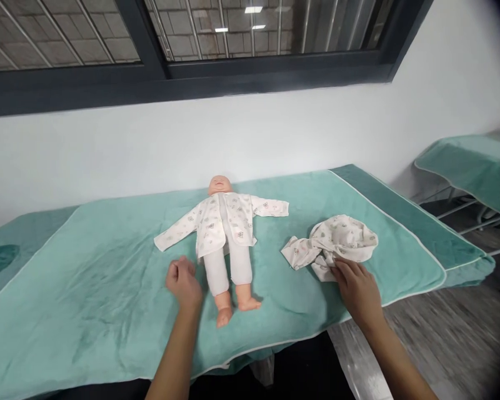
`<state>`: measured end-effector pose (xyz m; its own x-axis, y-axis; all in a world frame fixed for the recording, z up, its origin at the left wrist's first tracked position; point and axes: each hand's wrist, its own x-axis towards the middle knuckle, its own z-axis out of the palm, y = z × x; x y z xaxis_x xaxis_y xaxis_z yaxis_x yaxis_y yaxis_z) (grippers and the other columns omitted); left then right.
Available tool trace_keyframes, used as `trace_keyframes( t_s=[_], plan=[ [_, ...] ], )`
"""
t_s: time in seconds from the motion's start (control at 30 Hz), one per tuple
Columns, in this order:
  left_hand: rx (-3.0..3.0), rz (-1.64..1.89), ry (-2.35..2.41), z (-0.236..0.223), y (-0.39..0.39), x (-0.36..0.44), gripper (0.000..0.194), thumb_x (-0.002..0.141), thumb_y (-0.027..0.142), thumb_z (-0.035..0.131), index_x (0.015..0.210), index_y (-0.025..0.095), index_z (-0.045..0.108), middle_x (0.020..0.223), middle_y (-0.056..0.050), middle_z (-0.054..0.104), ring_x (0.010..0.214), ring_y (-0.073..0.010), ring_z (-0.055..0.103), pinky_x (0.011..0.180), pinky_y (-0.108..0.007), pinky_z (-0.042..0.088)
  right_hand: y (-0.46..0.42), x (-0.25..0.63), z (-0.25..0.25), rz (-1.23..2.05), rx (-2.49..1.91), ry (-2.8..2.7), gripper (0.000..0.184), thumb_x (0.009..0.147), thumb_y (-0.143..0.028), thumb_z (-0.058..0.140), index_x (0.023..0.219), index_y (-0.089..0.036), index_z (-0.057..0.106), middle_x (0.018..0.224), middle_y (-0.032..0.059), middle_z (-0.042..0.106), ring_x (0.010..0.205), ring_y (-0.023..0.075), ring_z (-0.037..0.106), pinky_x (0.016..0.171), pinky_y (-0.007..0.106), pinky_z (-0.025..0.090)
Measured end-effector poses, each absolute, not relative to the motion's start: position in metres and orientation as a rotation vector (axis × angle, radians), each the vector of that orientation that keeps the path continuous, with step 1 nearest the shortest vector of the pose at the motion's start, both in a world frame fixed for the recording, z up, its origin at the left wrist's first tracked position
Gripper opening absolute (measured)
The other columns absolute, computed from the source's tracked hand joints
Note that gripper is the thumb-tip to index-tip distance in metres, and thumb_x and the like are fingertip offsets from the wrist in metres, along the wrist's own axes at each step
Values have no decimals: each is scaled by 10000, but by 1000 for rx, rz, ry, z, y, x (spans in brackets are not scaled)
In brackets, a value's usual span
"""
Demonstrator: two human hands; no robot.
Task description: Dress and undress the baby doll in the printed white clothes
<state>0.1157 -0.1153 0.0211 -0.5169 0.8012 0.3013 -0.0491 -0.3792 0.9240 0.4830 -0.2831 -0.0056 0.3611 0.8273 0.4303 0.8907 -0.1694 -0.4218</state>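
Note:
A baby doll (pixel 220 185) lies on its back on the green bed cover (pixel 108 278), head toward the wall. It wears a white printed jacket (pixel 210 225), open at the front with both sleeves spread, over white clothing down to the shins. My left hand (pixel 184 280) is curled into a fist beside the doll's legs, below the sleeve; whether anything is inside it is hidden. To the right lies a crumpled printed baby garment (pixel 344 236). My right hand (pixel 358 289) pinches its near edge between thumb and fingers.
A white wall and a dark-framed window (pixel 275 72) with bars stand behind the bed. On the right, another bed (pixel 475 166) with a green cover and metal frame stands over a grey wood-look floor (pixel 420 322). A dark green opening (pixel 0 260) shows at the far left.

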Motion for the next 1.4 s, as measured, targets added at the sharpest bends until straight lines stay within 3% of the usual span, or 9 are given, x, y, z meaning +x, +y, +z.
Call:
trace_keyframes(
  t_s=[0.1,0.2,0.3,0.43,0.63,0.77,0.93,1.23,1.4],
  plan=[
    [1040,1774,1318,30,-175,134,442,877,382,608,577,191,345,514,70,295,492,-84,316,489,-227,273,-274,472,3,141,-1828,-1077,355,941,-479,523,1072,-184,670,1022,102,710,911,249,634,789,363,489],
    [1285,1100,1144,47,-213,162,397,889,474,594,626,181,545,564,15,508,543,-108,462,521,-234,359,-263,443,27,437,-1514,-934,328,913,-473,582,1077,-201,665,1010,70,703,932,230,629,810,339,498],
    [1097,788,977,70,-216,187,405,856,558,615,1043,203,669,865,-45,707,709,-155,632,606,-250,482,-260,394,61,758,-1180,-1186,211,921,-407,604,958,-219,690,1081,65,695,1036,228,624,898,338,488],
    [664,654,822,96,-196,196,570,797,617,656,1102,136,678,889,-94,737,831,-228,705,694,-295,555,-273,333,95,1029,-836,-1720,164,966,-307,557,937,-218,692,1106,67,680,1059,201,621,944,339,479],
    [515,904,681,102,-185,177,513,761,384,745,1196,134,643,879,-88,758,804,-249,734,732,-349,598,-286,331,78,929,-984,-1744,166,972,-269,557,1106,-258,655,1124,49,674,1055,191,625,958,356,491],
    [486,883,661,91,-198,167,481,751,374,715,1164,131,672,909,-105,765,842,-277,735,767,-389,599,-273,350,69,702,-1174,-1478,455,925,-316,631,1358,-308,492,1323,75,563,1185,238,566,962,396,511],
    [648,975,701,88,-211,151,426,767,365,704,1126,137,710,972,-99,768,923,-273,721,854,-377,564,-249,335,89,400,-1069,-1618,700,831,-251,727,1439,-323,388,1461,89,419,1379,284,397,1138,484,374],
    [1018,1022,813,141,-201,104,406,783,373,709,1123,151,720,1087,-105,740,1019,-264,665,872,-340,513,-217,323,165,59,-901,-2146,326,883,-118,579,1175,-264,579,1338,88,561,1225,268,520,988,443,444],
    [1335,1342,1108,166,-198,82,404,800,430,708,1147,226,671,1225,-77,654,1060,-200,613,861,-287,480,-199,328,188,157,-927,-2117,76,891,-266,643,924,-216,597,1038,77,656,1000,241,575,877,373,446]
  ],
)
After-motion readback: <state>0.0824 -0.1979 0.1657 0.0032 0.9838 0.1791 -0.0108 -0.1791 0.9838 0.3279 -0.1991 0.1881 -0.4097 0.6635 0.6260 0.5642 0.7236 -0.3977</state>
